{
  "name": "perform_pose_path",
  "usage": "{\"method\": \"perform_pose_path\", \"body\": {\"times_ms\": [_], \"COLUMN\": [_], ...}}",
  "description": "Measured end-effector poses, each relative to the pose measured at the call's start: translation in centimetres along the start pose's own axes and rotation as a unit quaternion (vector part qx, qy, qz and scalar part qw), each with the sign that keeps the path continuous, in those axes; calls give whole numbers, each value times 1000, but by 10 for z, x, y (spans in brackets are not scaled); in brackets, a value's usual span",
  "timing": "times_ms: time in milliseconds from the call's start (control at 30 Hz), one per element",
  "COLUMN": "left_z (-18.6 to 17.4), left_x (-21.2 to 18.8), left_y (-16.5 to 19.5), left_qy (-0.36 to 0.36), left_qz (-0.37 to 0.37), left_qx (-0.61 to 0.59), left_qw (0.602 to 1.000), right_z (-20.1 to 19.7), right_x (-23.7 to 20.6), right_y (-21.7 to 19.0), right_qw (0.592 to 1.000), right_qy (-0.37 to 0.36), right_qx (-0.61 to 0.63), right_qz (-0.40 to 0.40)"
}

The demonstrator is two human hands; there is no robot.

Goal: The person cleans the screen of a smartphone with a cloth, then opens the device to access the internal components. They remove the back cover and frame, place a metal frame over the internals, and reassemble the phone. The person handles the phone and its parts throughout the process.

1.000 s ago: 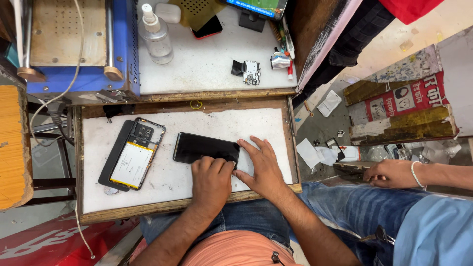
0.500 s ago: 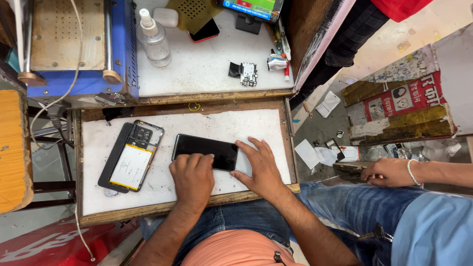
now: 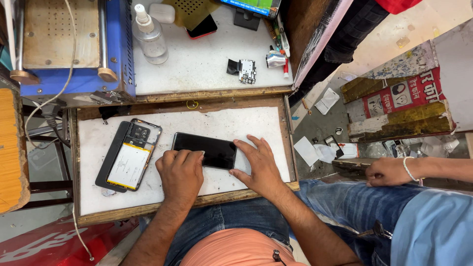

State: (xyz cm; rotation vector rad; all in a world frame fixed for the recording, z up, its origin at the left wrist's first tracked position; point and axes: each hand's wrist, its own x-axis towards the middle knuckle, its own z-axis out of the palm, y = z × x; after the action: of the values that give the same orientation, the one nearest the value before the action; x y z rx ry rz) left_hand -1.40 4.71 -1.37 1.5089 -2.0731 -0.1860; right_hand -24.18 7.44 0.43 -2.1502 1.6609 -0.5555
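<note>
Black phone screen (image 3: 204,150) lies flat on the white work tray (image 3: 246,120), near its middle. Left hand (image 3: 181,173) rests curled over the screen's near edge, fingers bent, pressing rather than gripping. Right hand (image 3: 258,165) lies spread at the screen's right end, fingertips touching it, nothing clasped. Left of the screen: an opened phone body (image 3: 129,155) showing its battery. Beyond the tray, a spray bottle (image 3: 149,35). Off to the right, another person's hand (image 3: 389,171).

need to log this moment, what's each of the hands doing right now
Left hand: fingers curled, pressing down on the black phone screen, not gripping it.
Right hand: open, fingers spread, steadying the screen's right end on the white work board.
</note>
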Motion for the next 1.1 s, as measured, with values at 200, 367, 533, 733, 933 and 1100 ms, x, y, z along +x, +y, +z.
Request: {"method": "perform_pose_path", "body": {"times_ms": [200, 367, 533, 733, 933, 1100], "left_z": [4, 4, 3, 1, -1, 3], "left_x": [-2, -3, -2, -1, 2, 5], "left_y": [-3, -4, -2, -2, -5, -11], "left_qy": [-8, -13, -15, -6, 1, 27], "left_qz": [3, 0, -9, -3, -8, -31], "left_qx": [11, 8, 2, -1, -1, 34], "left_qw": [1000, 1000, 1000, 1000, 1000, 999], "right_z": [2, 4, 3, 3, 2, 1], "right_x": [0, 1, 1, 1, 1, 0], "right_y": [2, 2, 2, 2, 0, 1], "right_qw": [1000, 1000, 1000, 1000, 1000, 1000], "right_qy": [-1, -5, -8, -4, -9, -6], "right_qx": [2, 5, 0, 3, 1, 1], "right_qz": [-3, 3, 5, 2, 3, 3]}}
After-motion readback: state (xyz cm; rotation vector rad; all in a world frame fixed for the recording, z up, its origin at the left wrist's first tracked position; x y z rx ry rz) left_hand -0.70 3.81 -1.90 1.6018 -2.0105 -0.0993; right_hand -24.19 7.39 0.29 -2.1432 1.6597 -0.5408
